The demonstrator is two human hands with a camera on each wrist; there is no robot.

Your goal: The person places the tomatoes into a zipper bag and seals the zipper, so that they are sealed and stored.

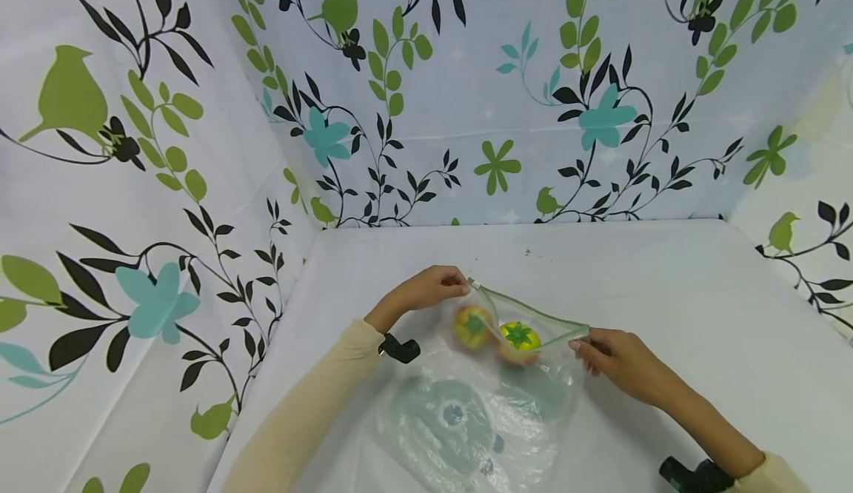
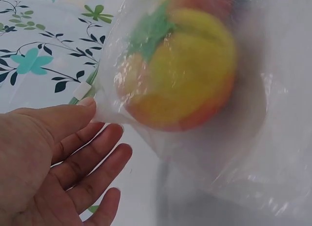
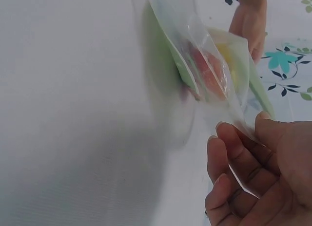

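A clear zipper bag (image 1: pixel 460 419) with a green zip edge lies toward the front of the white table, its mouth spread partly apart. My left hand (image 1: pixel 436 288) pinches the left corner of the mouth, close to the white slider (image 2: pixel 83 91). At the opposite corner my right hand (image 1: pixel 616 360) pinches the edge between thumb and fingers (image 3: pixel 229 138). Inside the bag, near the mouth, are two yellow and red tomato-like pieces with green leafy tops: one (image 1: pixel 472 328) behind the film on the left, the other (image 1: pixel 520 336) showing through the opening.
The white table (image 1: pixel 666 278) reaches back to a cloth wall (image 1: pixel 426 152) printed with leaves, birds and flowers. More printed cloth (image 1: pixel 153 256) hangs along the left side. Small dark specks (image 1: pixel 528 253) mark the table beyond the bag. Black straps circle both wrists.
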